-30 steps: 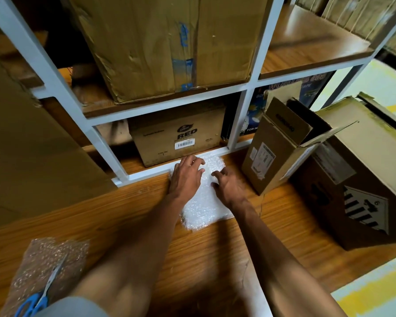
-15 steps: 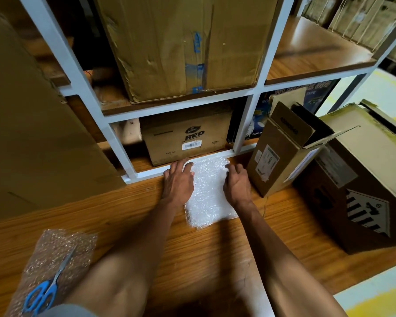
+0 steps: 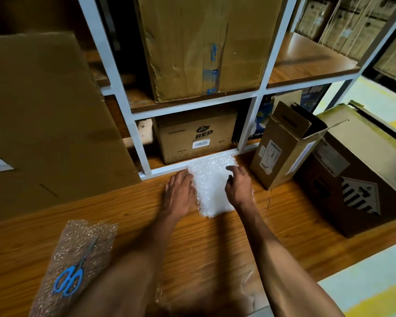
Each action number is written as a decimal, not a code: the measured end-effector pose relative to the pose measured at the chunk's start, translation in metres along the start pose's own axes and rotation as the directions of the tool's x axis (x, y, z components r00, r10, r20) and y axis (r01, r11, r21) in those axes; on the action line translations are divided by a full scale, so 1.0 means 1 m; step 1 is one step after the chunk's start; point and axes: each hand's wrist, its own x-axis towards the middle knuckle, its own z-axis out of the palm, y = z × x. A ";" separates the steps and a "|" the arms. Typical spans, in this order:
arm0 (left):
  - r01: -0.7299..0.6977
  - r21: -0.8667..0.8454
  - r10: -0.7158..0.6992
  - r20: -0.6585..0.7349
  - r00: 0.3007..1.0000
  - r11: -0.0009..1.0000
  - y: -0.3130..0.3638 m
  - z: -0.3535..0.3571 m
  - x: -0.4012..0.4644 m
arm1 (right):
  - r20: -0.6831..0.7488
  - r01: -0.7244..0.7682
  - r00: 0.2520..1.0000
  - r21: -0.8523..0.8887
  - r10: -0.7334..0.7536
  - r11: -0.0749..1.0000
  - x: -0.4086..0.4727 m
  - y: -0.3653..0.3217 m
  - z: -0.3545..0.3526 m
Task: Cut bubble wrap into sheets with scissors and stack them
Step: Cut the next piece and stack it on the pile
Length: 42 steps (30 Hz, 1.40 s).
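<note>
A stack of white bubble wrap sheets (image 3: pixel 212 186) lies on the wooden table against the white shelf frame. My left hand (image 3: pixel 178 193) rests flat along the stack's left edge, fingers straight. My right hand (image 3: pixel 239 186) hovers over the stack's right side with fingers loosely bent, holding nothing. Blue-handled scissors (image 3: pixel 72 273) lie on a larger piece of bubble wrap (image 3: pixel 78 252) at the near left of the table. More clear wrap (image 3: pixel 247 284) shows between my forearms at the near edge.
A white shelf frame (image 3: pixel 249 129) with cardboard boxes stands behind the stack. An open small carton (image 3: pixel 281 145) and a big brown box (image 3: pixel 357 175) sit to the right. A large cardboard sheet (image 3: pixel 44 124) leans at the left.
Both hands slid apart from the top of the stack to its sides. My right hand lifted slightly with its fingers bending. The camera moved closer.
</note>
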 end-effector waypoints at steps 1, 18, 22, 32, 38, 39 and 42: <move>0.010 -0.004 -0.010 -0.007 1.000 1.000 -0.006 -0.002 -0.004 | -0.016 0.023 1.000 -0.010 -0.024 1.000 -0.006 -0.005 0.003; 0.291 0.001 -0.289 -0.119 0.950 0.957 -0.199 -0.057 -0.140 | 0.529 0.286 0.797 0.095 -0.291 0.954 -0.143 -0.155 0.148; 0.493 0.032 -0.481 -0.170 0.860 0.870 -0.254 -0.069 -0.180 | 0.644 0.465 0.664 0.043 -0.381 0.884 -0.178 -0.187 0.205; 0.715 0.036 -0.715 -0.006 0.699 0.698 -0.331 -0.090 -0.210 | 0.777 0.669 0.473 -0.009 -0.415 0.743 -0.243 -0.250 0.250; 0.769 -0.259 -0.773 0.112 0.625 0.584 -0.335 -0.091 -0.199 | 0.707 0.626 0.546 0.011 -0.449 0.779 -0.237 -0.239 0.238; 0.766 -0.287 -0.772 0.121 0.624 0.575 -0.335 -0.092 -0.197 | 0.692 0.628 0.557 0.010 -0.459 0.778 -0.235 -0.235 0.235; 0.763 -0.324 -0.776 0.118 0.619 0.559 -0.340 -0.097 -0.191 | 0.677 0.607 0.587 -0.008 -0.443 0.794 -0.231 -0.221 0.227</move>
